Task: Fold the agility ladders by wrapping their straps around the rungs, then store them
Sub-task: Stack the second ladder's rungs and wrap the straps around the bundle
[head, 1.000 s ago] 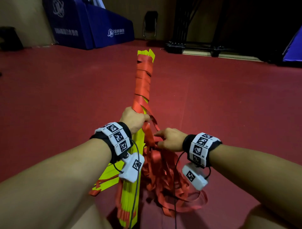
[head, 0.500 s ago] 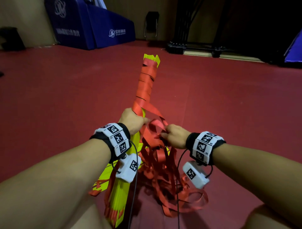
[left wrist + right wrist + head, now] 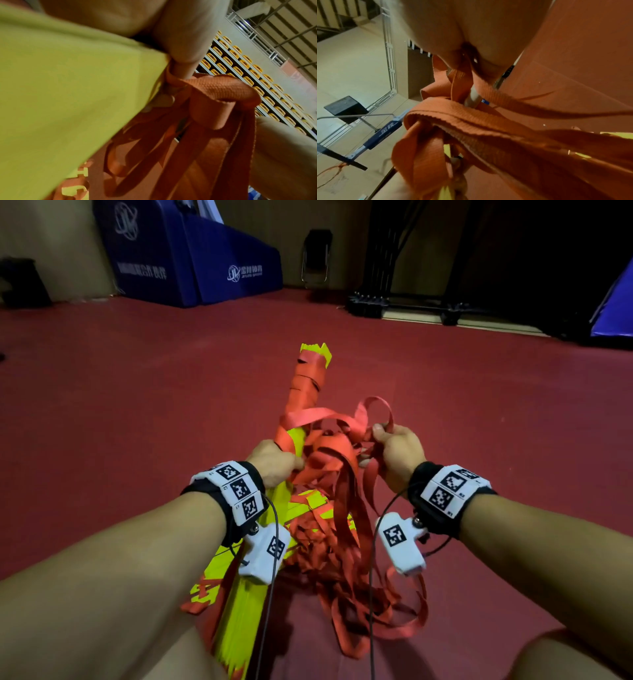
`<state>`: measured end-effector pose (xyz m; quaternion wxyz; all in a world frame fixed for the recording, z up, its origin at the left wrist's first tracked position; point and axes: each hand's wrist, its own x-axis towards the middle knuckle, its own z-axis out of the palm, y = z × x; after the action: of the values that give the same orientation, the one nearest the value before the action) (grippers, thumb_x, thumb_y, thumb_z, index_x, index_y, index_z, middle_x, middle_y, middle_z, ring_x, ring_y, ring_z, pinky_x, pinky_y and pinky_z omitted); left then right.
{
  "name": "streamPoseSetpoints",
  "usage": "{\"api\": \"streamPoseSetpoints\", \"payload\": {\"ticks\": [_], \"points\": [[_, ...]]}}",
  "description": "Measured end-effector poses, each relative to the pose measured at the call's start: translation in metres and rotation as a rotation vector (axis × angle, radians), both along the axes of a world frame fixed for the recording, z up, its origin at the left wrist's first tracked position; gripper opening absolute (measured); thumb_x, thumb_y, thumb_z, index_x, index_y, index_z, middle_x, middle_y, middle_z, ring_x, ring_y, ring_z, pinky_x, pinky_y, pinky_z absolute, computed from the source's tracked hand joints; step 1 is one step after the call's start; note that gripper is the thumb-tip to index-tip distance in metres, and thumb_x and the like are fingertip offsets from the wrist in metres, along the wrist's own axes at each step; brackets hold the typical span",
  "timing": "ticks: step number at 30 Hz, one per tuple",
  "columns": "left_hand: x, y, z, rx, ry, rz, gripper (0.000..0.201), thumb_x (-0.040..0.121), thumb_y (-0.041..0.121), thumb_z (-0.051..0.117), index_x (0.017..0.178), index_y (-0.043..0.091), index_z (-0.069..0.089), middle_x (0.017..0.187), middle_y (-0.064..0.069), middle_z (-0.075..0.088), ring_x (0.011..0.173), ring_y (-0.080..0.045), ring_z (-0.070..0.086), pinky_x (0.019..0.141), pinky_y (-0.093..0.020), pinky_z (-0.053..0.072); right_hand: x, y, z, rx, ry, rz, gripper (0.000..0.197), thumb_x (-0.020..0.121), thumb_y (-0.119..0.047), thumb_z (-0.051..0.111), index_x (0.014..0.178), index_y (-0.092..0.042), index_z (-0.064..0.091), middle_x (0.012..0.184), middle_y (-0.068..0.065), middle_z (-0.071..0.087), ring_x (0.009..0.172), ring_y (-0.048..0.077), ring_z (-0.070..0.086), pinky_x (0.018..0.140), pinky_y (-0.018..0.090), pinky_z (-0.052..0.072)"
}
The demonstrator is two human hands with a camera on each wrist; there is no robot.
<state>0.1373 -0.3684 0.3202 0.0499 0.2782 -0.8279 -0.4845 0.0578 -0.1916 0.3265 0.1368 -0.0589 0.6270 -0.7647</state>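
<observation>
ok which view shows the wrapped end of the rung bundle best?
Head view: the rung bundle shows its far end with orange strap coiled round it. Left wrist shows only a yellow face beside the left hand. Right wrist shows mostly loose strap and yellow slivers.

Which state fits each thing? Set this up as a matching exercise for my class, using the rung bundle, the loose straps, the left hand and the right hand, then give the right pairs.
Things:
1. rung bundle
2. loose straps
3. left hand
4. right hand

States:
A. grips a bunch of strap loops, lifted beside the bundle
B. yellow, far end already wrapped in orange
C. grips the bundle at its middle
D. orange, hanging in a tangle down to the red floor

Pairs: 1-B, 2-D, 3-C, 4-A
</observation>
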Motion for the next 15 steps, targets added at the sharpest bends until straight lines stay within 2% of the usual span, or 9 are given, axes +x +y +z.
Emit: {"api": "streamPoseSetpoints", "payload": {"ticks": [2, 4, 5, 7, 8, 10, 12, 14, 15], "points": [[-0.002, 0.005, 0.0, 0.069, 0.039, -0.017, 0.008, 0.075, 0.011, 0.077, 0.074, 0.011, 0.069, 0.079, -0.007, 0.068, 0.073, -0.022, 0.061, 0.075, -0.036, 0.055, 0.003, 0.0, 0.001, -0.033, -0.061, 0.106, 0.019, 0.105, -0.014, 0.044, 0.09, -0.008, 0.055, 0.075, 0.012, 0.06, 0.045, 0.018, 0.059, 0.042, 0.029, 0.052], [-0.002, 0.011, 0.001, 0.103, 0.092, -0.018, 0.008, 0.066, 0.009, 0.078, 0.068, 0.01, 0.071, 0.074, -0.006, 0.07, 0.073, -0.022, 0.063, 0.079, -0.04, 0.057, 0.006, 0.001, -0.001, 0.018, -0.023, 0.276, 0.017, 0.099, -0.025, 0.055, 0.101, -0.009, 0.061, 0.079, 0.008, 0.063, 0.058, 0.02, 0.062, 0.054, 0.032, 0.053], [-0.002, 0.013, 0.003, 0.113, 0.113, -0.021, 0.012, 0.059, 0.014, 0.079, 0.068, 0.01, 0.072, 0.074, -0.007, 0.073, 0.072, -0.022, 0.065, 0.081, -0.042, 0.058, 0.008, 0.002, -0.002, 0.048, 0.025, 0.352, 0.021, 0.093, -0.026, 0.062, 0.104, -0.008, 0.063, 0.079, 0.006, 0.066, 0.062, 0.018, 0.063, 0.056, 0.03, 0.053], [-0.002, 0.016, 0.004, 0.139, 0.161, -0.037, 0.031, 0.046, 0.023, 0.076, 0.074, 0.008, 0.075, 0.078, -0.009, 0.076, 0.072, -0.024, 0.067, 0.084, -0.048, 0.058, 0.01, 0.003, -0.004, 0.185, 0.181, 0.462, 0.026, 0.08, -0.018, 0.076, 0.101, -0.005, 0.067, 0.08, 0.006, 0.07, 0.066, 0.015, 0.065, 0.057, 0.026, 0.053], [-0.002, 0.018, 0.004, 0.152, 0.179, -0.052, 0.036, 0.044, 0.024, 0.075, 0.076, 0.007, 0.075, 0.078, -0.009, 0.076, 0.072, -0.026, 0.069, 0.084, -0.05, 0.058, 0.01, 0.004, -0.006, 0.302, 0.267, 0.487, 0.026, 0.076, -0.011, 0.081, 0.098, -0.005, 0.069, 0.082, 0.008, 0.072, 0.07, 0.016, 0.065, 0.061, 0.028, 0.054], [-0.003, 0.02, 0.003, 0.165, 0.195, -0.072, 0.036, 0.041, 0.024, 0.074, 0.073, 0.006, 0.073, 0.075, -0.013, 0.075, 0.07, -0.028, 0.068, 0.083, -0.053, 0.057, 0.006, 0.003, -0.013, 0.466, 0.353, 0.449, 0.023, 0.075, 0.0, 0.083, 0.094, -0.005, 0.071, 0.092, 0.015, 0.075, 0.079, 0.022, 0.068, 0.077, 0.039, 0.058], [-0.003, 0.02, 0.005, 0.138, 0.202, -0.056, 0.035, 0.041, 0.023, 0.075, 0.07, 0.002, 0.07, 0.075, -0.018, 0.074, 0.065, -0.025, 0.064, 0.08, -0.054, 0.058, 0.003, 0.002, -0.016, 0.434, 0.274, 0.321, 0.015, 0.079, 0.005, 0.076, 0.089, -0.005, 0.072, 0.092, 0.019, 0.075, 0.081, 0.029, 0.07, 0.085, 0.046, 0.058], [-0.002, 0.017, 0.007, 0.069, 0.174, -0.013, 0.031, 0.05, 0.019, 0.079, 0.072, 0.0, 0.068, 0.074, -0.02, 0.071, 0.063, -0.023, 0.059, 0.07, -0.046, 0.056, 0.0, 0.003, -0.015, 0.308, 0.184, 0.233, 0.014, 0.083, 0.011, 0.069, 0.086, -0.003, 0.07, 0.081, 0.014, 0.074, 0.071, 0.027, 0.07, 0.078, 0.042, 0.06], [-0.002, 0.014, 0.006, 0.037, 0.152, 0.012, 0.025, 0.058, 0.016, 0.081, 0.073, 0.002, 0.068, 0.072, -0.016, 0.068, 0.063, -0.023, 0.057, 0.065, -0.04, 0.051, -0.001, 0.004, -0.013, 0.246, 0.147, 0.199, 0.013, 0.084, 0.012, 0.066, 0.086, 0.0, 0.069, 0.077, 0.012, 0.073, 0.066, 0.024, 0.069, 0.073, 0.039, 0.06]]}}
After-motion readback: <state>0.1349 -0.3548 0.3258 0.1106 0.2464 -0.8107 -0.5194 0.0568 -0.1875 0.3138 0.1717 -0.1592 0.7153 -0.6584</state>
